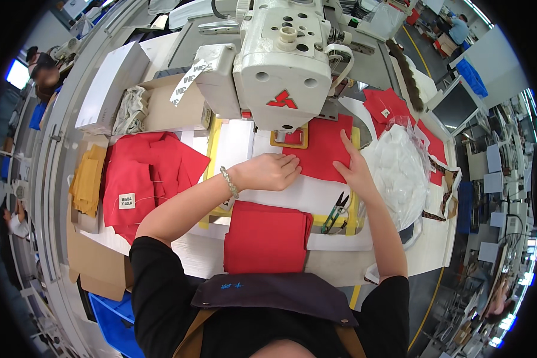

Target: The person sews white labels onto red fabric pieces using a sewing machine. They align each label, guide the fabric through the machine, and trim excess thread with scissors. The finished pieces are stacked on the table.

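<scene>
A flat red fabric piece lies under the head of a large white sewing machine. Part of it shows inside a small yellow frame below the needle area. My left hand is closed, its curled fingertips on the cloth's left edge; the grip itself is partly hidden. On the opposite edge rests my right hand, open, thumb and fingers apart. A neat stack of red fabric pieces sits close to my body. Green-handled thread snips lie right of that stack.
Left of the machine are a heap of red fabric with a light label, yellow pieces in a box, and a long white box. To the right sit a clear plastic bag of white material and more red pieces.
</scene>
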### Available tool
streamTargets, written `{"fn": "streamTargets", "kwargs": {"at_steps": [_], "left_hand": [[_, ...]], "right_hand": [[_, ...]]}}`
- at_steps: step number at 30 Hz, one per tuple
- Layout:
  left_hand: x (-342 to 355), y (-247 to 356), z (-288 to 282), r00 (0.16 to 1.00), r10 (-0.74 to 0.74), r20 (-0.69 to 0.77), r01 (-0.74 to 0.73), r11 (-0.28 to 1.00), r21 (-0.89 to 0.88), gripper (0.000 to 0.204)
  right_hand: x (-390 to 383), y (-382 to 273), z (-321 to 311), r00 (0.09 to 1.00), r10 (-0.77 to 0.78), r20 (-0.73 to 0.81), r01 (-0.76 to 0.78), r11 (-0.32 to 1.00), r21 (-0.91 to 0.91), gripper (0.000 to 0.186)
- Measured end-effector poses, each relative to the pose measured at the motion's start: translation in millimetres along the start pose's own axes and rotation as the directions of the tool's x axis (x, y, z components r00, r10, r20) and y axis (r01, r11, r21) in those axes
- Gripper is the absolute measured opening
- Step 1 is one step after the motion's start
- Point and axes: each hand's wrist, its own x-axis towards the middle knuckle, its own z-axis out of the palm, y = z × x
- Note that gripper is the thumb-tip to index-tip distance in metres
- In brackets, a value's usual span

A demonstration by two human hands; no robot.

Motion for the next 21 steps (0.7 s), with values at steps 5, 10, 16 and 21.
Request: {"fn": "streamTargets", "kwargs": {"at_steps": [5,10,16,21], "left_hand": [[-23,-3,-3,0.999,-0.021,0.038,0.02,1.0,0.019,0.028],[-39,-7,-10,0.995,-0.094,0.026,0.093,0.995,0.044,0.029],[-44,-8,-1,0.983,-0.179,0.045,0.174,0.981,0.089,0.027],[-49,-10,-4,0.919,-0.393,0.02,0.393,0.919,0.021,0.028]], "right_hand": [[11,-4,28,0.993,0.011,-0.115,0.032,0.93,0.367,0.079],[-7,-31,25,0.995,-0.097,0.016,0.095,0.992,0.082,0.061],[-4,-24,33,0.973,-0.22,0.062,0.228,0.96,-0.162,0.036],[4,-11,36,0.942,-0.318,0.103,0.335,0.894,-0.297,0.033]]}}
